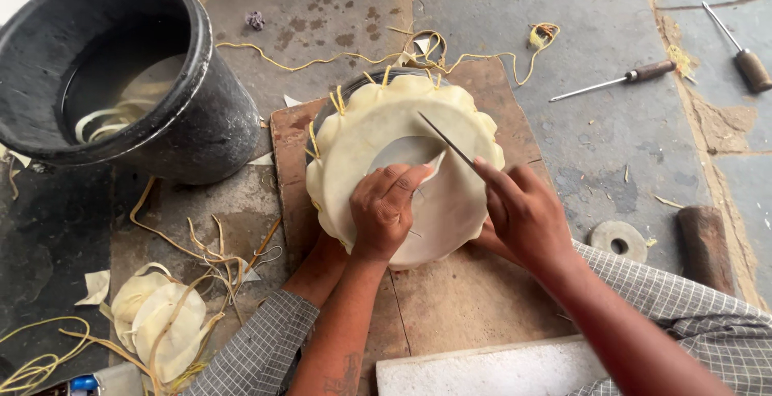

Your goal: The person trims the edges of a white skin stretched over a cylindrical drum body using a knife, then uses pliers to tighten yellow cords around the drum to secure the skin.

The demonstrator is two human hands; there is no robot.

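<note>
A round drum head of pale hide (378,119), laced with yellow cord around a dark ring, lies on a wooden board (474,291). My left hand (384,209) presses on the hide and pinches a loose flap at the edge of a cut in its middle. My right hand (524,215) grips a thin dark knife (447,142), its blade tip resting on the hide at the cut. Both forearms come from the bottom in checked sleeves.
A black bucket (201,123) with water and soaking strips stands at the upper left. Hide scraps and yellow cord (161,315) lie at the lower left. Two wooden-handled awls (627,78) (744,54), a metal washer (618,241), a wooden cylinder (706,243) and a white slab (482,368) lie around.
</note>
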